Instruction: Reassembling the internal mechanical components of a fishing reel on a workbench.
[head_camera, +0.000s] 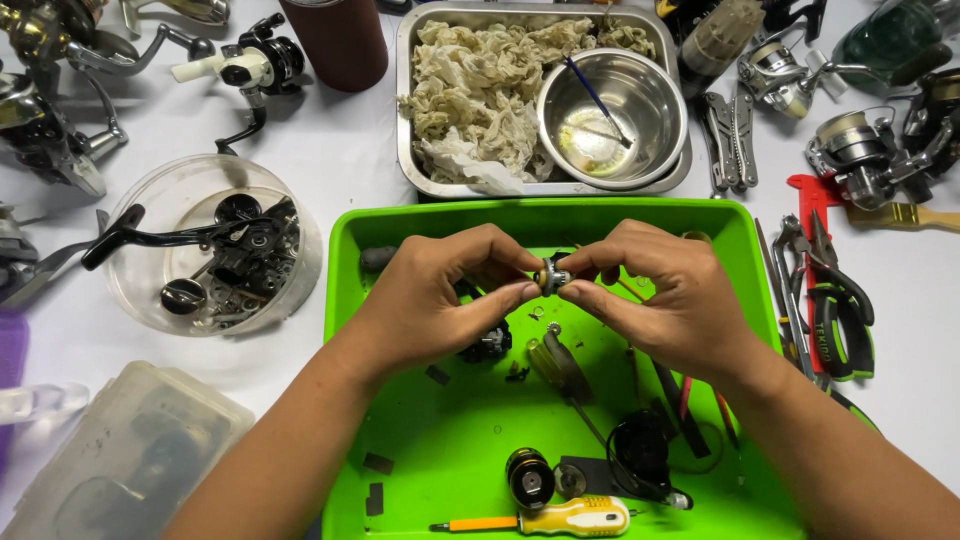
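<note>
while the left hand (430, 295) and right hand (665, 290) pinch a small reel part (552, 277) with closed fingertips above the green tray (345, 300), the step seems to be fitting; the next move needs fine alignment.

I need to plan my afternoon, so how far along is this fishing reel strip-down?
Done: black reel parts sit in the clear bowl, more lie loose in the green tray. In hand: left hand and right hand pinch a small metal part between fingertips. Left: several whole reels wait around the table.
</note>
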